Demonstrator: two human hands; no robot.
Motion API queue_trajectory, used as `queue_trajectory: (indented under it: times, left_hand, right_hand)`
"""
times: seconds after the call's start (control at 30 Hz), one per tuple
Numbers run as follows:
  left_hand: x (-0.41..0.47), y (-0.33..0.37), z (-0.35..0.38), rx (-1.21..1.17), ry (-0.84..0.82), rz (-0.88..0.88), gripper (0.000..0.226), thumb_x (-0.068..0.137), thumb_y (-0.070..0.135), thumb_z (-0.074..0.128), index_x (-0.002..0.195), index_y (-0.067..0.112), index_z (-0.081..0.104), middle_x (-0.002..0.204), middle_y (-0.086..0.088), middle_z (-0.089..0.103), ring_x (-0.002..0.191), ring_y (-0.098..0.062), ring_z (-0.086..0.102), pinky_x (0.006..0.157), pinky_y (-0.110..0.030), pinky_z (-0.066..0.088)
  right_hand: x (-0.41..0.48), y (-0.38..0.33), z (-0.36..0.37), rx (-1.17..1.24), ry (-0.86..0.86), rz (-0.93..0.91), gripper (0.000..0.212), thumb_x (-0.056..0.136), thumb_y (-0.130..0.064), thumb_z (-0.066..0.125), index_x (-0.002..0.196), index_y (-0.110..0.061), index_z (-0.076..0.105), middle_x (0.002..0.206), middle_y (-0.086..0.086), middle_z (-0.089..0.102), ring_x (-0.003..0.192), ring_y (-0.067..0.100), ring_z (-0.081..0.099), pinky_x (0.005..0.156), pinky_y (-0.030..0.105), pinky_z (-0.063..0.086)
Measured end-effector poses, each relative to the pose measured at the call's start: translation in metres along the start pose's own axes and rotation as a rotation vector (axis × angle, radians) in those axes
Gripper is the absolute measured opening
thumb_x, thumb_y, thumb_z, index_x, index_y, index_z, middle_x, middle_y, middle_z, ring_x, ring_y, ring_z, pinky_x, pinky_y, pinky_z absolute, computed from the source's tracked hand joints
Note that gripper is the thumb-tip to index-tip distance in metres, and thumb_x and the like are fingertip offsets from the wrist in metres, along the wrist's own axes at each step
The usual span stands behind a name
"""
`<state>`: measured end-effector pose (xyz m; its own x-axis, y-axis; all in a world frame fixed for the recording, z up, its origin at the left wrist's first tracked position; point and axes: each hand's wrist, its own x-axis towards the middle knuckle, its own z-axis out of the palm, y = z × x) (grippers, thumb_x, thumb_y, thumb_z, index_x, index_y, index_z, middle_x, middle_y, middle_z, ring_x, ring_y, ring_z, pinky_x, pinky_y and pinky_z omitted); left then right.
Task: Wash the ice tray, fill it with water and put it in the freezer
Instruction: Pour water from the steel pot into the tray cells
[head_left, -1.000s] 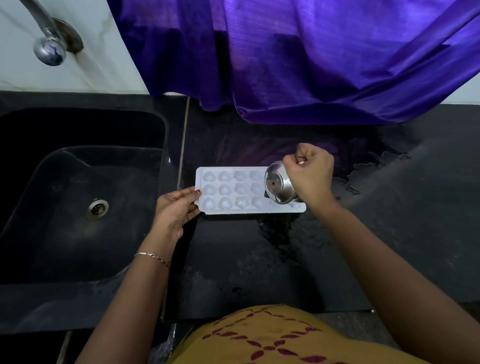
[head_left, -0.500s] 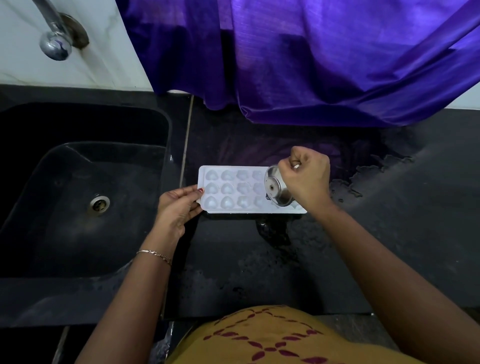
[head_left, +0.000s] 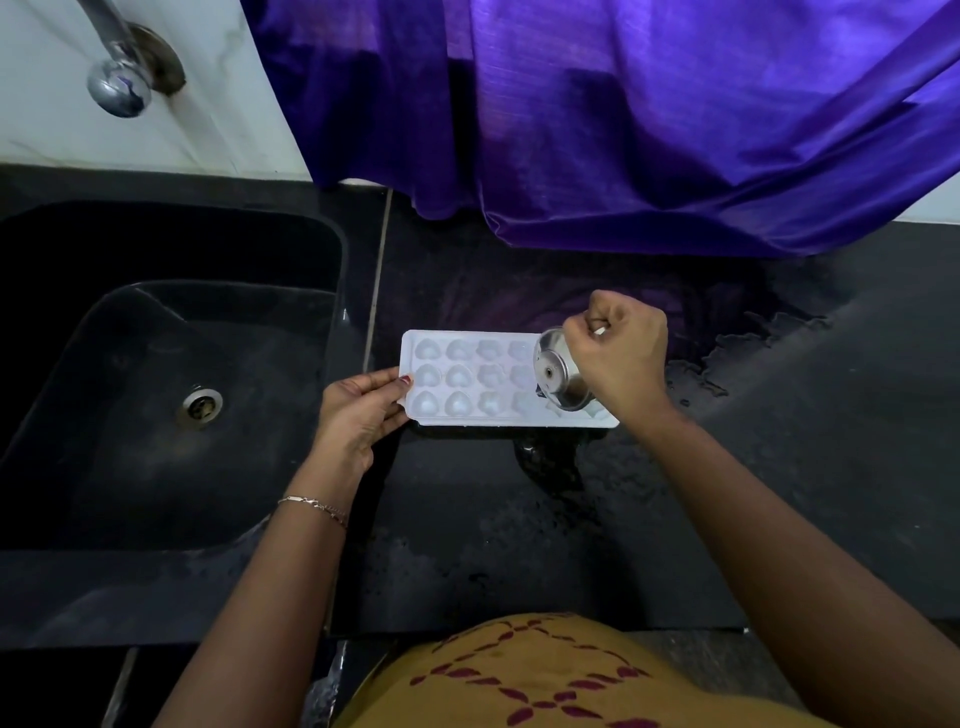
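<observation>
Steel cup (head_left: 560, 371) in right hand (head_left: 618, 356), now steeper over ice tray (head_left: 467, 380)

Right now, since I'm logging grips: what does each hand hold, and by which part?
The right hand grips a tipped steel cup by its mouth end, over the ice tray. The left hand pinches the tray's left edge, thumb on top.

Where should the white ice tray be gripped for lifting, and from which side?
Probably both short ends, from left and right, kept level: the ice tray is long, flat, cavities facing up. The left hand pinches its left rim; the right hand tilts a steel cup over the other end.
</observation>
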<state>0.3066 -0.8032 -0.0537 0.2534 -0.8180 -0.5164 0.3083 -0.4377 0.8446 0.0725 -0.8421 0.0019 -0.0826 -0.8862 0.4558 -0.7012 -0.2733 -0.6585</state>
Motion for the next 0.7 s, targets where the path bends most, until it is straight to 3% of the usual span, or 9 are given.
queue_trajectory:
  times: [0.27,0.37,0.7]
  left_hand:
    - [-0.001,0.000,0.000,-0.013,0.005,0.001,0.007,0.085,0.002,0.069,0.090,0.007,0.069,0.066,0.002,0.073,0.060,-0.008,0.070,0.058,-0.020,0.058]
    - [0.000,-0.001,0.000,-0.022,0.008,0.004,0.006,0.085,0.002,0.069,0.089,0.007,0.069,0.066,0.002,0.073,0.059,-0.008,0.070,0.058,-0.020,0.058]
    - [0.004,-0.006,-0.002,-0.018,0.006,0.018,0.013,0.085,0.003,0.070,0.098,0.003,0.069,0.084,-0.008,0.074,0.067,-0.012,0.071,0.066,-0.025,0.060]
  right_hand:
    - [0.005,0.000,-0.004,0.113,0.073,0.251,0.040,0.074,-0.004,0.057,0.051,-0.019,0.027,0.047,-0.006,0.027,0.045,0.007,0.022,0.048,0.020,0.025]
    - [0.007,-0.002,-0.001,0.208,0.073,0.313,0.041,0.073,-0.004,0.055,0.050,-0.020,0.025,0.043,-0.013,0.025,0.046,0.006,0.021,0.049,0.025,0.027]
    - [0.004,-0.015,0.019,0.126,-0.013,0.116,0.043,0.074,-0.004,0.058,0.051,-0.021,0.026,0.047,-0.007,0.026,0.046,0.008,0.026,0.049,0.019,0.027]
